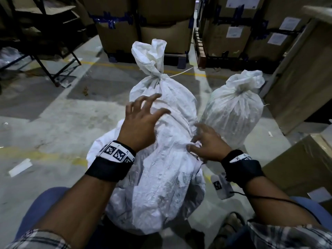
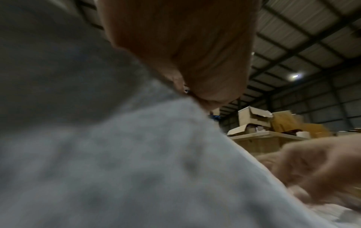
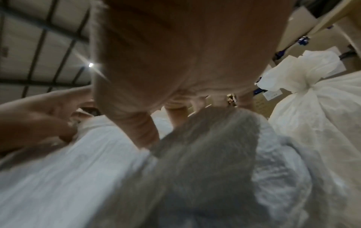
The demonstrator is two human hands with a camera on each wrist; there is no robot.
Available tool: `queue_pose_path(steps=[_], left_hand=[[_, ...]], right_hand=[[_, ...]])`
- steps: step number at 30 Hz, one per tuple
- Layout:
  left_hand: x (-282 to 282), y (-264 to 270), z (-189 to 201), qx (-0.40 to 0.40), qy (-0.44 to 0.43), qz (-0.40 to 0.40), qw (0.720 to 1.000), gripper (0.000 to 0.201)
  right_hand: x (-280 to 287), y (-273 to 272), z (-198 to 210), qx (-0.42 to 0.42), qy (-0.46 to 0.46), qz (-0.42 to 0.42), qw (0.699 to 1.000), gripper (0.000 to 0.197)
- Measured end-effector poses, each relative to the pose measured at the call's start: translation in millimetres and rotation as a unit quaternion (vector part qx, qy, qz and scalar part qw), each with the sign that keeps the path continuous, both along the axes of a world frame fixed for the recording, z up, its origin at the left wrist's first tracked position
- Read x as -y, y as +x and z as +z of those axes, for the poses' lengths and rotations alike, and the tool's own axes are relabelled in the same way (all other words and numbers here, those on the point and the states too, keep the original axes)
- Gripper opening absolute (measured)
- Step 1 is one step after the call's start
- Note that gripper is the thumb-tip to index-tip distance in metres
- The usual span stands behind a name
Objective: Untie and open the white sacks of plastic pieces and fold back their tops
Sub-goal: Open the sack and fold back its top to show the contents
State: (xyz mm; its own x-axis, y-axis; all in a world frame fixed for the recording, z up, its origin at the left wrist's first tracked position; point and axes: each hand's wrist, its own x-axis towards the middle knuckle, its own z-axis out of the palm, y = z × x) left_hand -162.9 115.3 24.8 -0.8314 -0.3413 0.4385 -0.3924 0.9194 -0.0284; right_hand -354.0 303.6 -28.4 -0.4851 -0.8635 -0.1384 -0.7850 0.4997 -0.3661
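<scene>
A large white sack [image 1: 161,173] leans between my knees, its neck [image 1: 158,76] tied with a string that trails to the right. My left hand [image 1: 143,115] hovers at its upper side, fingers spread and bent, gripping nothing. My right hand [image 1: 201,141] pinches a fold of fabric on the sack's right side. A smaller tied white sack [image 1: 233,110] stands to the right. In the left wrist view the palm [image 2: 185,54] sits close over the blurred sack [image 2: 117,154]. The right wrist view shows my fingers [image 3: 144,123] down on the sack [image 3: 87,169] and the second sack [image 3: 322,115] beyond.
Stacked cardboard boxes on pallets [image 1: 143,33] close off the back, with more at the right [image 1: 233,36]. A taped box [image 1: 305,168] sits near my right arm. A dark metal rack [image 1: 45,42] stands back left. Another white sack [image 1: 100,148] lies behind the large one.
</scene>
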Motion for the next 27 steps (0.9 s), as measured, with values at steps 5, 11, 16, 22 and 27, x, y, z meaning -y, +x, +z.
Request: queue_pose_path(steps=[5, 11, 16, 22, 27], left_hand=[[-22.8, -2.4, 16.5, 0.008, 0.012, -0.023, 1.000, 0.044], [-39.2, -4.6, 39.3, -0.008, 0.022, -0.029, 0.999, 0.021], [-44.3, -5.7, 68.4, -0.027, 0.045, -0.016, 0.998, 0.018], [-44.4, -9.3, 110.4, -0.010, 0.035, -0.032, 0.999, 0.021], [-37.5, -21.9, 128.8, 0.068, 0.009, 0.002, 0.998, 0.035]], right_hand=[[4.9, 7.7, 20.4, 0.127, -0.223, -0.050, 0.965, 0.028], [14.5, 13.3, 17.7, 0.090, -0.214, -0.089, 0.969, 0.072], [35.1, 6.4, 38.0, -0.020, -0.103, -0.088, 0.991, 0.059], [33.0, 17.5, 68.0, 0.083, -0.140, -0.064, 0.985, 0.031], [21.2, 27.7, 75.4, 0.083, -0.158, -0.049, 0.983, 0.045]])
